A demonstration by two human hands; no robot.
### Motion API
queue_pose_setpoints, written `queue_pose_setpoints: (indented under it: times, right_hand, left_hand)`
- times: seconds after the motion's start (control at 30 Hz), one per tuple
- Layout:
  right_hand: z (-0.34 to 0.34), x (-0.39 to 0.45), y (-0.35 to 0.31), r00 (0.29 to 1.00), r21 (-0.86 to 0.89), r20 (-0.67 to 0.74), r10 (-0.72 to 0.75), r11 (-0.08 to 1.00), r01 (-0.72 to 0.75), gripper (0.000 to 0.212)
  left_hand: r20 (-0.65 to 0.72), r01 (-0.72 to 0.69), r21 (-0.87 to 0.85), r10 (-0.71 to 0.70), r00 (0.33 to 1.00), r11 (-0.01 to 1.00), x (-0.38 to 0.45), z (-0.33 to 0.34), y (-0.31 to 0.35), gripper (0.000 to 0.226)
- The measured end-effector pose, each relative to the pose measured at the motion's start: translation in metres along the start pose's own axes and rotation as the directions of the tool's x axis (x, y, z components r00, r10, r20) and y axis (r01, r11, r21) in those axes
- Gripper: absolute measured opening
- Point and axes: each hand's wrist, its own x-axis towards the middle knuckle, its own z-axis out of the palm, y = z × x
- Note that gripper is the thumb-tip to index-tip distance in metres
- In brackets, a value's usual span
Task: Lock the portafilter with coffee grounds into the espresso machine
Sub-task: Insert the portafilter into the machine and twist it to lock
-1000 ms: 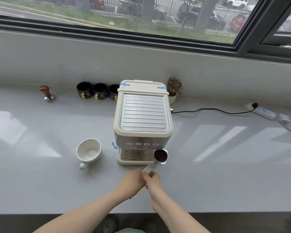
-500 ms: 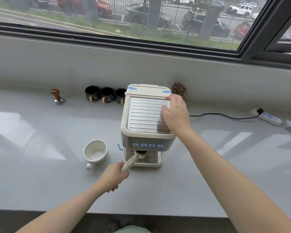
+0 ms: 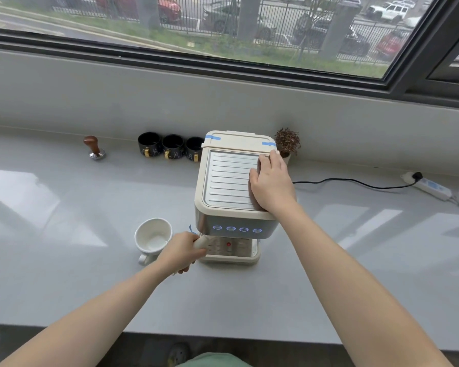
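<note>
Your left hand (image 3: pixel 180 250) is wrapped around the cream handle of the portafilter (image 3: pixel 202 241), fingers closed on it, at the left front corner of the espresso machine (image 3: pixel 233 197). Half a second ago that handle pointed back toward you from under the middle of the front; now it angles off to the machine's left, and the basket with the grounds is out of sight beneath the overhang. A second ago the basket was out in the open at the right front, coffee plainly showing — so it has gone up under the brew head since then. Whether it has seated there cannot be seen from this angle.

Your right hand (image 3: pixel 270 185) lies flat on the ribbed top plate, palm down with fingers together, holding nothing, just as it did half a second ago. It has left the handle to brace the body of the machine.

That reads as the insert step done and the locking twist yet to come — you will probably need to sweep the handle back toward the centre while the right hand keeps the machine from sliding.

The white cup (image 3: pixel 153 235) sits just beside your left hand; mind it as you swing. The tamper (image 3: pixel 93 147) and three dark cups (image 3: pixel 172 148) stand well back.
</note>
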Motion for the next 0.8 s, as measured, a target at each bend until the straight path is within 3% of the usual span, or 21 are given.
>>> queue_pose_setpoints:
  times: [0.13, 0.3, 0.43, 0.6, 0.8]
  right_hand:
    - [0.005, 0.001, 0.006, 0.998, 0.11, 0.017, 0.062, 0.992, -0.063, 0.052]
    - [0.006, 0.002, 0.006, 0.997, 0.105, 0.016, 0.077, 0.991, -0.078, 0.052]
    - [0.006, 0.001, 0.005, 0.995, 0.088, 0.021, 0.102, 0.991, -0.104, 0.052]
    - [0.003, 0.0, 0.003, 0.992, 0.09, 0.024, 0.124, 0.988, -0.125, 0.051]
    - [0.003, -0.001, 0.002, 0.99, 0.1, 0.019, 0.138, 0.985, -0.139, 0.049]
  left_hand:
    - [0.021, -0.028, 0.009, 0.028, 0.999, 1.0, 0.006, -0.007, 0.009, 0.015]
    - [0.059, -0.058, 0.058, 0.055, 0.997, 0.997, 0.013, -0.018, 0.011, 0.009]
    - [0.06, -0.078, 0.083, 0.073, 0.995, 0.994, 0.013, -0.027, 0.01, 0.022]
    - [0.042, -0.104, 0.123, 0.099, 0.994, 0.987, 0.017, -0.034, 0.01, 0.022]
    - [-0.031, -0.017, 0.008, 0.017, 0.999, 1.0, 0.004, -0.006, 0.007, 0.01]
